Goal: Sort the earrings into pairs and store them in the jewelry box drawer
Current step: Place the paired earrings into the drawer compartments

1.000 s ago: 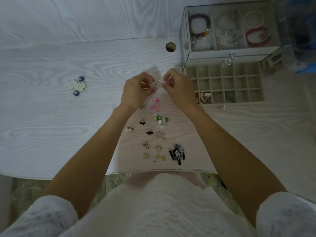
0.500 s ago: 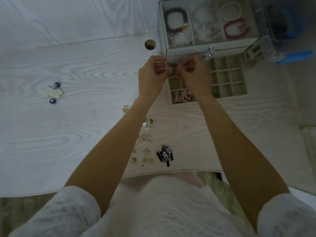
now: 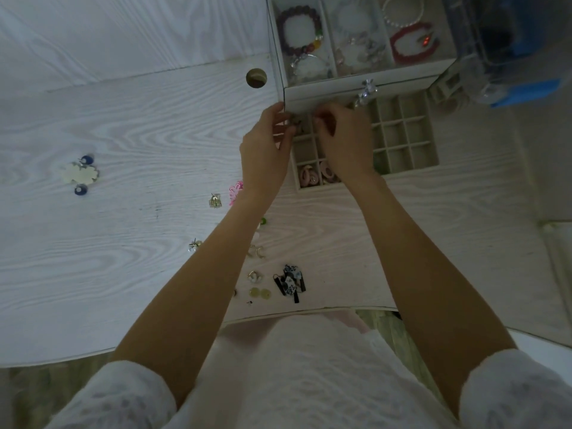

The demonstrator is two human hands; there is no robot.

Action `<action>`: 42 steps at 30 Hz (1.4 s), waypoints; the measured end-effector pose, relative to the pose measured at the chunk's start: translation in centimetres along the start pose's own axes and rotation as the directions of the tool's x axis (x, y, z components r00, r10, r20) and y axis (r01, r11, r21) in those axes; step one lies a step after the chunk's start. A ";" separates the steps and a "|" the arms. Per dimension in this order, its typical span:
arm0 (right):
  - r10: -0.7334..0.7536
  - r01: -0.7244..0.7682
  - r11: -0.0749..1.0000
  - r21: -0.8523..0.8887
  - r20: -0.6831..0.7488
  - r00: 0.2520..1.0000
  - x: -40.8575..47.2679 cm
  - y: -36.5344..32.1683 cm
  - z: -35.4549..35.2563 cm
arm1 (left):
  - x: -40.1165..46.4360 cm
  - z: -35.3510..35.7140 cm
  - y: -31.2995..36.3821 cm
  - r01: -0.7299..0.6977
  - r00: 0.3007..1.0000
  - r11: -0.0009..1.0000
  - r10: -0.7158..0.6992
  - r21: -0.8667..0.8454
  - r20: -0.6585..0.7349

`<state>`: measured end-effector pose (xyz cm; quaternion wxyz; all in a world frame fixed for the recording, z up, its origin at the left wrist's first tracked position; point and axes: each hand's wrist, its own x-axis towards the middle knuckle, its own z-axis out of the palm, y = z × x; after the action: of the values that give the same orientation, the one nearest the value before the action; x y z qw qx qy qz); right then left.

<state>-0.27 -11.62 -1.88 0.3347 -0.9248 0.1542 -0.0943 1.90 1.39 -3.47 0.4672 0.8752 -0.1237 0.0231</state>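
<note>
Head view: both hands (image 3: 309, 144) over drawer (image 3: 405, 140)

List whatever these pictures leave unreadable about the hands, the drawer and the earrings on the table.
- Head view: what the left hand and right hand pinch is too small and fingers cover it.
- Head view: several cells of the drawer lie under the hands.
- Head view: some of the loose earrings are covered by the left forearm.
- Head view: the blue container is cut off by the frame edge and blurred.
</note>
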 end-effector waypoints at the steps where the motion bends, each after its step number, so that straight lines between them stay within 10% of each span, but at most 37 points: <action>1: -0.028 0.028 0.998 -0.047 0.001 1.000 -0.2 0.2 -0.1 | -0.2 -0.2 -0.2 -0.023 1.000 0.998 0.022 0.061 0.015; 6: -0.140 0.157 0.949 -0.273 0.080 0.987 -0.6 0.7 0.7 | -0.4 -1.1 -1.3 -0.135 0.988 0.932 0.100 0.337 0.120; 15: -0.081 0.159 0.911 -0.381 0.212 0.974 -0.4 0.0 1.1 | 0.0 -1.0 -1.7 -0.147 0.975 0.935 0.084 0.322 0.203; 27: -0.230 0.238 0.971 0.001 0.257 0.939 -8.3 -0.7 -2.7 | -5.9 -10.3 1.4 -0.051 0.969 0.987 0.012 0.152 0.248; 34: -0.216 0.279 0.960 -0.003 0.626 0.749 -15.8 1.8 -1.0 | -14.8 -9.0 0.5 -0.115 0.951 0.902 -0.020 0.416 0.307; 42: -0.291 0.385 0.922 -0.032 0.598 0.747 -18.0 1.9 -0.4 | -19.6 -5.7 0.6 -0.040 0.927 0.875 -0.148 0.482 0.345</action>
<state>-17.58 -6.94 -4.07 0.2706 -0.9440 -0.1192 0.1464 -16.81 9.59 -2.78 0.2037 0.9550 -0.1750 -0.1260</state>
